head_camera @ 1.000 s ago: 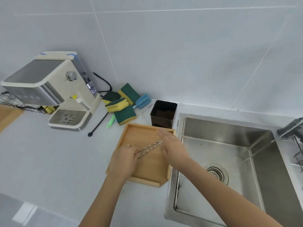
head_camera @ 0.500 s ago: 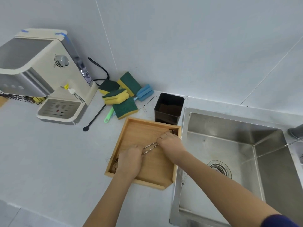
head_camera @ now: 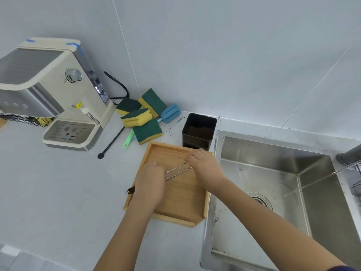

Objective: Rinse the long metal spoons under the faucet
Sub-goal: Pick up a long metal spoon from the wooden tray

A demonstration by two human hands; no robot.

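Two long metal spoons (head_camera: 176, 172) with twisted handles lie slantwise above a wooden tray (head_camera: 181, 196) on the counter (head_camera: 58, 192), held at both ends. The left hand (head_camera: 150, 183) has its grip closed around their lower ends, where dark, soiled tips poke out past the tray's left edge. The right hand (head_camera: 205, 167) pinches their upper ends; its fingertips are hidden, so the hold seems closed. The steel sink (head_camera: 273, 153) sits just right of the tray, and a black container (head_camera: 199, 131) stands behind the tray.
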